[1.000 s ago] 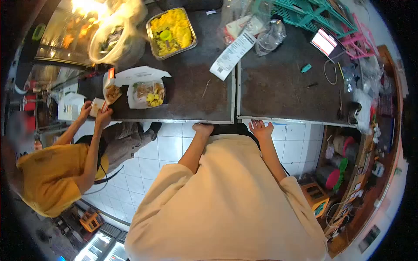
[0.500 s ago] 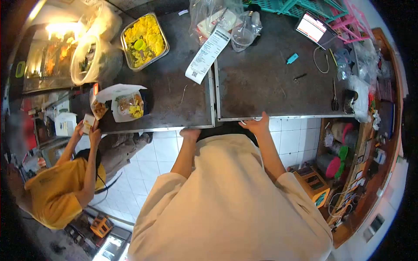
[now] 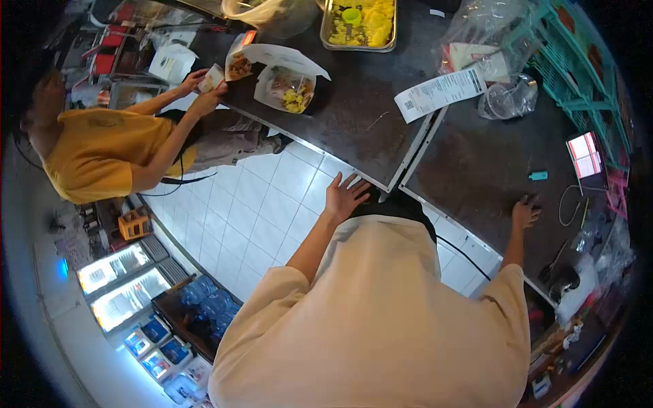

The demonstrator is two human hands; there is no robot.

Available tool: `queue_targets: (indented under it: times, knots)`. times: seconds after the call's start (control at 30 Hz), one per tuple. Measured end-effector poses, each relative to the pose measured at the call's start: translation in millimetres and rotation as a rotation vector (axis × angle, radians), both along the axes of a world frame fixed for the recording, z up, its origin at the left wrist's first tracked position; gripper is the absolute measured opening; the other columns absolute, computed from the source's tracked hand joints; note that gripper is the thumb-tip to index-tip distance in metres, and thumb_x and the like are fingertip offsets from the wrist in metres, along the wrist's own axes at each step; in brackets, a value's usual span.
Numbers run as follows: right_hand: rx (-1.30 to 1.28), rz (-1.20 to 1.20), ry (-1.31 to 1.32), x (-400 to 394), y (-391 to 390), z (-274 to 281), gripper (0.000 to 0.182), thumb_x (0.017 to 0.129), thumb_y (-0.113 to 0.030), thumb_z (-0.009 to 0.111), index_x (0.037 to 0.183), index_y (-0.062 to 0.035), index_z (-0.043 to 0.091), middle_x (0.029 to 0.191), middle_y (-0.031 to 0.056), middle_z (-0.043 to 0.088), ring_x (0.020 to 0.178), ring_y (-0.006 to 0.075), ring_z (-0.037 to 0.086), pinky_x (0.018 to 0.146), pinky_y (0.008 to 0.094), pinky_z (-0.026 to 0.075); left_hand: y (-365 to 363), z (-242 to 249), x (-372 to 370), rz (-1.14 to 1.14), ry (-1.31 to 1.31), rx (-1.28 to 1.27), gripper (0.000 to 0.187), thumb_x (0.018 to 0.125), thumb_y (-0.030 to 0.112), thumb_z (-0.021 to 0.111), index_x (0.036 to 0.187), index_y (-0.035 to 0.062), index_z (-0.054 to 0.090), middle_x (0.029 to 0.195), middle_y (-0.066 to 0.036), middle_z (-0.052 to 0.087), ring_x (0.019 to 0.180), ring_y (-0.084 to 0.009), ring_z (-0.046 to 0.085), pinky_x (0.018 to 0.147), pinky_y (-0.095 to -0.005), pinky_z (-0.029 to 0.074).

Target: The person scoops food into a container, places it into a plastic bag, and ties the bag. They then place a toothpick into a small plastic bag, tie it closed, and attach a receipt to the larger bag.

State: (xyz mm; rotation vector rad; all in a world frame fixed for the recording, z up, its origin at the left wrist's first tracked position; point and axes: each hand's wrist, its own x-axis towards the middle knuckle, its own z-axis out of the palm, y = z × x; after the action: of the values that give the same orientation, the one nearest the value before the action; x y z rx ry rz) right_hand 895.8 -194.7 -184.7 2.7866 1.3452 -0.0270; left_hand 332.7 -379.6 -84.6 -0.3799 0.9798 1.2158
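Note:
My left hand (image 3: 345, 197) hangs at the table's front edge, its fingers spread and nothing in them. On the right half of the dark table (image 3: 469, 163), my right hand (image 3: 525, 216) reaches down with its fingers closed round a small dark object (image 3: 528, 199), too little of which shows to name. Just beyond that hand lies a small teal item (image 3: 538, 175). A thin pale cord (image 3: 563, 212) curves to its right, and scissors (image 3: 556, 260), partly in view, lie nearer the edge.
A long printed receipt (image 3: 441, 95) lies across the table's joint beside a clear plastic cup (image 3: 507, 98). Farther left are an open food box (image 3: 282, 102) and a tray of yellow food (image 3: 359, 46). A co-worker in a yellow shirt (image 3: 112, 153) holds a small box. A lit screen (image 3: 584, 155) stands right.
My view has turned left. My right hand has gone from the table edge onto the tabletop, to the small dark object. My left hand's fingers are now spread.

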Motion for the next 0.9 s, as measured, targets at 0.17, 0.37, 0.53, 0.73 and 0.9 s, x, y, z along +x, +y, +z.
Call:
queue_targets:
  times: [0.17, 0.37, 0.53, 0.73, 0.9]
  knots:
    - [0.033, -0.003, 0.049, 5, 0, -7, 0.062, 0.092, -0.049, 0.047, 0.144, -0.0168, 0.034, 0.150, 0.0216, 0.024, 0.134, 0.0467, 0.027, 0.103, 0.0616, 0.028, -26, -11, -7, 0.045, 0.181, -0.074, 0.066, 0.095, 0.053, 0.036, 0.143, 0.0082, 0.032, 0.136, -0.014, 0.047, 0.121, -0.0288, 0.047, 0.104, -0.0436, 0.032]
    - [0.108, 0.368, 0.279, -108, 2, 77, 0.034, 0.093, -0.031, 0.055, 0.103, -0.0001, 0.063, 0.102, 0.0173, 0.064, 0.092, 0.0331, 0.062, 0.081, 0.0448, 0.048, -81, -68, -25, -0.451, 1.191, -0.238, 0.048, 0.092, 0.043, 0.054, 0.088, -0.0026, 0.068, 0.087, -0.016, 0.070, 0.078, -0.0291, 0.065, 0.070, -0.0374, 0.049]
    - [0.363, 0.644, 1.136, -258, 6, 76, 0.039, 0.091, -0.029, 0.061, 0.115, 0.0006, 0.055, 0.104, 0.0145, 0.064, 0.083, 0.0213, 0.062, 0.068, 0.0331, 0.050, -146, -119, -51, -0.944, 1.599, -0.318, 0.061, 0.089, 0.052, 0.053, 0.070, -0.0050, 0.065, 0.070, -0.021, 0.066, 0.065, -0.0304, 0.064, 0.063, -0.0404, 0.048]
    - [0.027, 0.184, 1.553, -328, 78, 48, 0.042, 0.091, -0.037, 0.060, 0.116, -0.0048, 0.055, 0.106, 0.0066, 0.060, 0.087, 0.0143, 0.059, 0.070, 0.0270, 0.050, -161, -91, -29, -0.578, 1.030, -0.387, 0.063, 0.091, 0.056, 0.049, 0.088, -0.0044, 0.064, 0.079, -0.011, 0.068, 0.065, -0.0185, 0.061, 0.060, -0.0299, 0.050]
    - [0.054, 0.242, 1.694, -330, 68, 39, 0.035, 0.094, -0.034, 0.057, 0.111, -0.0042, 0.058, 0.097, 0.0043, 0.063, 0.085, 0.0122, 0.059, 0.073, 0.0253, 0.048, -148, -76, -6, -0.535, 1.068, -0.345, 0.059, 0.093, 0.052, 0.049, 0.094, -0.0048, 0.065, 0.088, -0.018, 0.068, 0.081, -0.0262, 0.065, 0.074, -0.0357, 0.051]
